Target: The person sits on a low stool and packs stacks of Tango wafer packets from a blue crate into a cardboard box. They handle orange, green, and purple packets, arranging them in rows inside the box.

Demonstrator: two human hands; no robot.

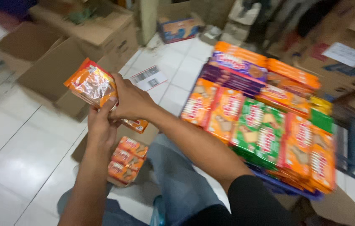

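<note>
White tiled floor (14,138); both hands, left hand (101,125) and right hand (130,100), clasp an orange snack-packet bundle (91,83); next, judged: setting it onto packets in the box below (127,161).

Stacked snack packs (261,121) motion-blurred; right stack edge smeared.

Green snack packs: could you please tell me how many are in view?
3: two green packs side by side mid-stack, and one at the stack's right edge; blur may hide more.
</note>
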